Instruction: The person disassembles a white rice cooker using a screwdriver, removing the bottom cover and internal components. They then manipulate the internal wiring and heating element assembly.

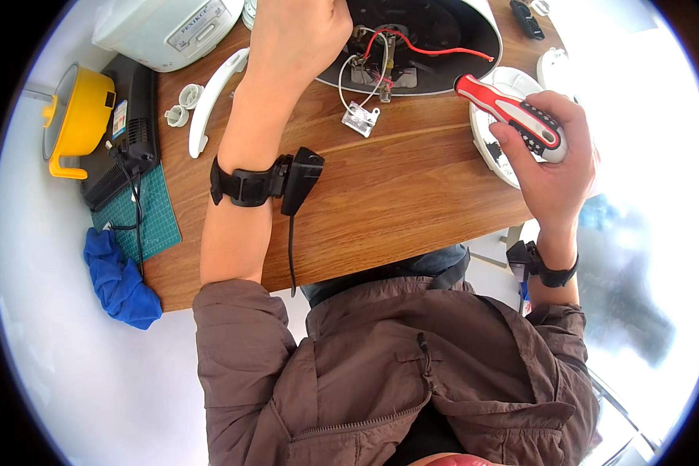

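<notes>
My right hand [551,147] is closed round the red, white and black handle of a screwdriver [512,116]. The handle's front end is at the lower right rim of an opened appliance body [489,46], and I cannot see a shaft. That body lies on its side, its dark inside facing me. A red wire [443,51] and white wires run inside it, and a small silver-white part [360,119] hangs out on white wires over the table. My left hand [307,31], fingers curled, is at the body's left edge. What it grips is hidden.
On the wooden table [349,202], a white round cover [481,144] lies under my right hand. A white curved handle [210,105] and small white caps [182,109] are left of my forearm. Farther left are a yellow pot [85,116], green mat [159,217] and blue cloth [120,279].
</notes>
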The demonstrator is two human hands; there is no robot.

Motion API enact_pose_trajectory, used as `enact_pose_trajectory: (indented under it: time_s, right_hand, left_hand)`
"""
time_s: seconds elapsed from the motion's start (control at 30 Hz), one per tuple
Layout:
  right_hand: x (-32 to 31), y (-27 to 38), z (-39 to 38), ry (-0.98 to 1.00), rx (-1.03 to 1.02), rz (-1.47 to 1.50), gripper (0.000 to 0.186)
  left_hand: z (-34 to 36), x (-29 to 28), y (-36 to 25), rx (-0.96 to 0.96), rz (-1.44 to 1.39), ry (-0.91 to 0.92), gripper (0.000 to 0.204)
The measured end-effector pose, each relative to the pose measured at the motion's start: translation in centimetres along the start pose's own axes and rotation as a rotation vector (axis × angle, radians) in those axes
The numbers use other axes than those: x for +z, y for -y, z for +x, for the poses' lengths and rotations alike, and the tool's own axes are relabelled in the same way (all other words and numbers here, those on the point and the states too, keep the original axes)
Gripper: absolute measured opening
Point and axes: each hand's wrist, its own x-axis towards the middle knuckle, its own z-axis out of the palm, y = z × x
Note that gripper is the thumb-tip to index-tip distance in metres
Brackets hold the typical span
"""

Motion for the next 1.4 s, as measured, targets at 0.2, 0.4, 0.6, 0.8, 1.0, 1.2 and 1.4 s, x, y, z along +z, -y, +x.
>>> enact_pose_trajectory:
  time_s: [0.2, 0.4, 0.6, 0.8, 1.0, 1.2, 1.4]
  right_hand:
    - [0.3, -0.2, -0.4, -0.074, 0.04, 0.065, 0.046]
    - [0.4, 0.0, -0.6, -0.053, 0.023, 0.012, 0.044]
    - [0.7, 0.0, 0.0, 0.039, 0.096, -0.042, 0.039]
    - [1.9, 0.5, 1.3, 0.082, 0.095, -0.088, 0.039]
    - [3.0, -0.1, 1.9, 0.105, 0.088, -0.132, 0.043]
    - [3.4, -0.1, 2.1, 0.118, 0.088, -0.129, 0.045]
    - [3.4, 0.1, 2.3, 0.149, 0.113, -0.14, 0.046]
  left_hand:
    - [0.1, -0.2, -0.4, -0.016, -0.009, 0.011, 0.049]
    - [-0.3, 0.4, 0.6, 0.019, -0.017, -0.019, 0.051]
    - [-0.3, 0.4, 0.4, 0.018, -0.011, -0.01, 0.054]
    - [-0.3, 0.8, 0.2, 0.022, -0.01, -0.029, 0.05]
    - [-0.2, 0.9, -0.2, 0.043, 0.036, -0.031, 0.048]
    - [0.1, 0.2, -1.1, 0.03, 0.028, -0.01, 0.046]
    - [0.1, 0.4, -1.0, 0.037, 0.018, -0.03, 0.044]
